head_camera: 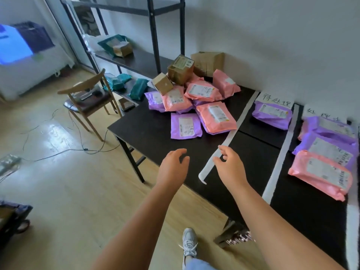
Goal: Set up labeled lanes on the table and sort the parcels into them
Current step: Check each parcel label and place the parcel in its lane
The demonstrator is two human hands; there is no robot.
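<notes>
Purple parcel [186,126] lies beyond left hand [173,166], nearer it than right hand [229,164]; long axis looks near-far. Both hands loosely curled, holding nothing.

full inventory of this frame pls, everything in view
table: one, black, centre-right.
white strips: at least two, lane dividers across the table.
paper labels: two, white, handwritten, at the wall end of the lanes.
pile mailers: at least four pink and two purple, far left of the table.
cardboard boxes: three, brown, on and behind the pile.
middle-lane mailer: one, purple, in front of the left label.
right-lane mailers: at least two purple, one pink nearest.
shelf rack: one, black, left of the table, holding green mailers.
chair: one, wooden, by the rack.
cables: dark, on the floor.
shoe: one, pale, bottom centre.
left hand: open, over the table's near edge.
right hand: open, over the left strip's near end.
</notes>
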